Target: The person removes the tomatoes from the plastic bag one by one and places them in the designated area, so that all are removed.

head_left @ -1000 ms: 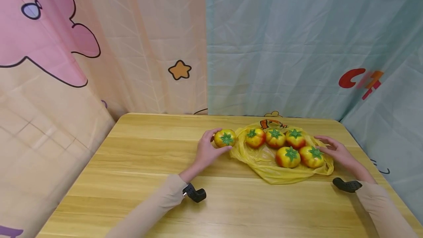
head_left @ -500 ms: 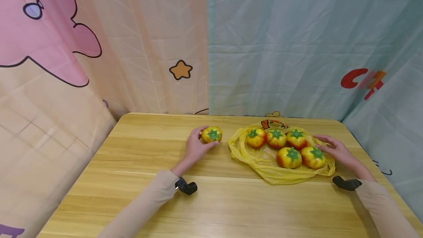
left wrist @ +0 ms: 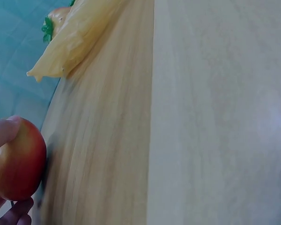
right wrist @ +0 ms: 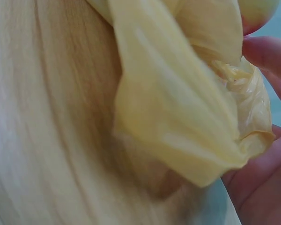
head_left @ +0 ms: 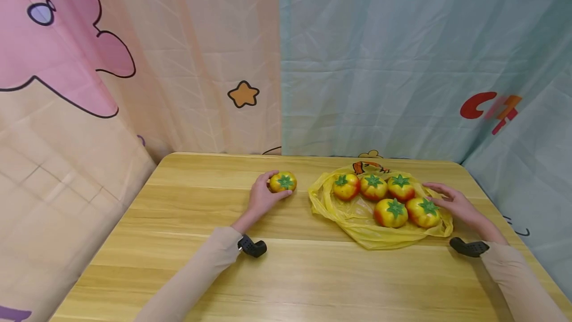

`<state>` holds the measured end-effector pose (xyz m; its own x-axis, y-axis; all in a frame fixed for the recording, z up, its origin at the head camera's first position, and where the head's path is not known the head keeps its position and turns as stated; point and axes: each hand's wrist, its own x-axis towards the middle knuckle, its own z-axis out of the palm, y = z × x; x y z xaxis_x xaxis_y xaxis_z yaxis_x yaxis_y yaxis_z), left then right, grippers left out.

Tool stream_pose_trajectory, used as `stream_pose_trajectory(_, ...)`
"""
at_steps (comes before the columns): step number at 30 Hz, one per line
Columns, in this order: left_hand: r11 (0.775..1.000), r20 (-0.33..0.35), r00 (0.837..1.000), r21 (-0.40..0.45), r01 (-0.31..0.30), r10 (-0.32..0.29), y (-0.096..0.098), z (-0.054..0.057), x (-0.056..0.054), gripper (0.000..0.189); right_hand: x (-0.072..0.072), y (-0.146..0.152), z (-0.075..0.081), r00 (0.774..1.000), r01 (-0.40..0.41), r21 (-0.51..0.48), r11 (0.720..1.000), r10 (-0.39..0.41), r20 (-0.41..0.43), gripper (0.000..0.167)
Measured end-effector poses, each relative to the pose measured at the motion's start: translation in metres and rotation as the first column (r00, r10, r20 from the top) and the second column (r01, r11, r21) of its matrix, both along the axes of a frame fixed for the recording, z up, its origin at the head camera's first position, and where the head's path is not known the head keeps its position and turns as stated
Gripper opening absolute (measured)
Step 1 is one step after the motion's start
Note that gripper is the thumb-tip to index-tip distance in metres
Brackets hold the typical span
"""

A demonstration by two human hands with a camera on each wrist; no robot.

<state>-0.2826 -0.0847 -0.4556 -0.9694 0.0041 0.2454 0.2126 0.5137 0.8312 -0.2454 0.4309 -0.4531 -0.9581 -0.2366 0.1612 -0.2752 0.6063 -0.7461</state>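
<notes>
In the head view my left hand (head_left: 263,195) holds a yellow-red tomato (head_left: 283,182) with a green star-shaped top, thumb in front and fingers behind, left of the bag. The left wrist view shows the same tomato (left wrist: 21,161) close to the wood, between thumb and fingers. My right hand (head_left: 456,205) lies at the right edge of a spread yellow plastic bag (head_left: 353,230), fingers loosely bent. Its thumb meets the rightmost tomato (head_left: 422,213) on the bag. In the right wrist view, the bag's crumpled edge (right wrist: 178,122) lies against that hand and partly hides it.
Several more tomatoes, among them a front one (head_left: 390,213), sit on the bag. Beneath is a wooden table (head_left: 313,282), whose far edge meets a printed curtain (head_left: 357,88). Black wrist cameras, such as the left one (head_left: 253,246), stick out from both wrists.
My left hand has carried the tomato leftward, from beside the bag's left edge to the wood away from it; the last half second shows little movement. The right hand stays in place.
</notes>
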Motion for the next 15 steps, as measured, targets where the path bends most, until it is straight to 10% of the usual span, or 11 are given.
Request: stream_pose_trajectory(15, 1.0, 0.056, 0.998, -0.023, -0.007, 0.008, -0.0004, -0.0016, -0.0073, 0.067, -0.0006, -0.0008, 0.0029, 0.998, 0.015, -0.054, 0.998, -0.011, 0.068, 0.047)
